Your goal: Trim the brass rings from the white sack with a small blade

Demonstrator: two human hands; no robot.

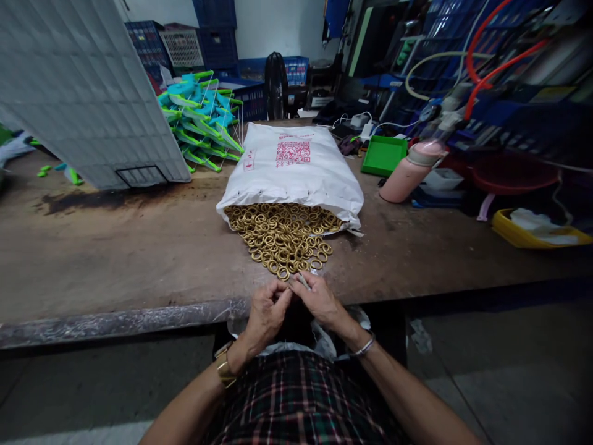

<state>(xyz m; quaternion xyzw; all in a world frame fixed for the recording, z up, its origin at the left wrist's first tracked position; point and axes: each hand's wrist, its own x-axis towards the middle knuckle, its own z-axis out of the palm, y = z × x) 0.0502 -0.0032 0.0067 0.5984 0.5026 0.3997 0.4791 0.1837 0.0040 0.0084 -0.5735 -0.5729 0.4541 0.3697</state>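
Observation:
Near the table's front edge my left hand point(269, 309) and my right hand point(319, 300) meet, fingertips almost touching. The left thumb and fingers are pinched together; what lies between them is too small to make out. A slim, greyish tool point(303, 281) sticks out from the closed fingers of my right hand; its exact kind is unclear. Just beyond the fingertips spreads a heap of brass-coloured rings point(282, 241), spilling from the open mouth of a white woven sack point(296, 179) with red print. One ring point(283, 273) lies closest to my hands.
A pale ribbed panel point(97, 99) leans at left, beside stacked green and blue plastic parts point(204, 123). To the right stand a pink bottle point(410, 173), a green tray point(383, 156) and a yellow tray point(532, 233). Red hoses point(482, 80) hang at upper right.

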